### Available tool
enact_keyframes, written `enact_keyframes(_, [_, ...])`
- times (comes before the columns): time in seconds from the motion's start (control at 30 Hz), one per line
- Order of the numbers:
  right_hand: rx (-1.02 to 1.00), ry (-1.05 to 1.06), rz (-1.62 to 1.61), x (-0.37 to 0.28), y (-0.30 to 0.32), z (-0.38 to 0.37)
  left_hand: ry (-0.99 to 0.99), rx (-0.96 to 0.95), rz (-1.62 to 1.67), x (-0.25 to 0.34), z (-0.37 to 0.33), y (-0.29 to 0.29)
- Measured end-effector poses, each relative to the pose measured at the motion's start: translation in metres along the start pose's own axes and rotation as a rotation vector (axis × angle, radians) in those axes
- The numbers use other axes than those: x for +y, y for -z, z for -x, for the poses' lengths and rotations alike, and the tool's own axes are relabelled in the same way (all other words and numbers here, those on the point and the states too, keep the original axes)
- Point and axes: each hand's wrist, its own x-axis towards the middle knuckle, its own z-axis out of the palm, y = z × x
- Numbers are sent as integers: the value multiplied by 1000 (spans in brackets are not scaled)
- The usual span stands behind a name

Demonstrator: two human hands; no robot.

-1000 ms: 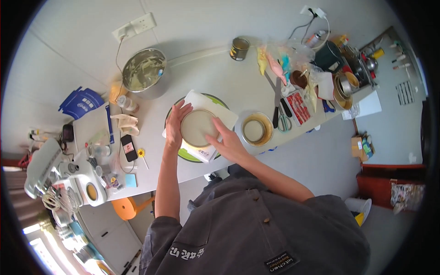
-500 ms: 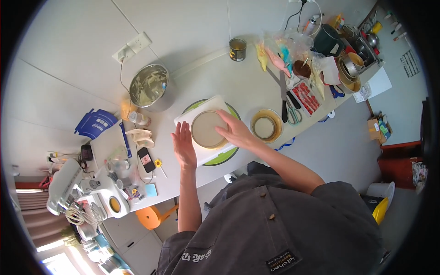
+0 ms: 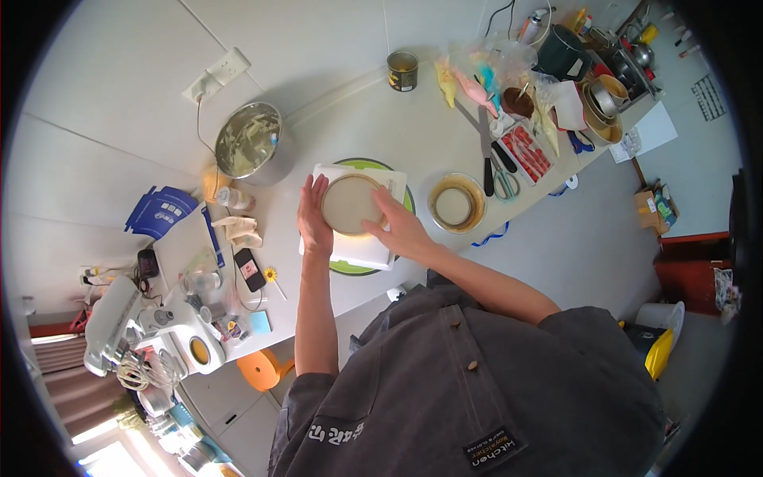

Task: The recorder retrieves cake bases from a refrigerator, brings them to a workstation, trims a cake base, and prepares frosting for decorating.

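L hand is lying open vs. left side of the round pan, R hand spreading thumb & fingers apart at its right rim, prob. steadying it; pan's sitting on white board atop green turntable, board prob. giving a flat base

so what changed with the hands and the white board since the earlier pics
The left hand, apart from the round tin half a second ago, has come back to its left side. The white board has turned atop the green round base; which way is unclear. The right hand stays at the tin's right side; the metal bowl and phone stayed put.
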Motion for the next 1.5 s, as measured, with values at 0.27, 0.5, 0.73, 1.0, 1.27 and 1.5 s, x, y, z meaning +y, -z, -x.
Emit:
enact_keyframes(0.27, [-15,33,-95,4,-6,-11,-98,46,-121,0,16,-18])
enact_keyframes(0.5, [67,-5,-97,14,25,11,-298,-44,-560,15,53,-57])
enact_keyframes(0.73, [240,-482,-1117,60,87,86,-457,-624,-924,-55,126,-105])
enact_keyframes(1.0, [493,-739,-994,94,32,153,-419,-888,-1026,-155,164,-80])
enact_keyframes(1.27, [504,-753,-805,160,1,151,-399,-1057,-1598,-180,133,6])
enact_keyframes(1.5, [307,-944,-856,188,0,209,-361,-907,-1918,-205,162,31])
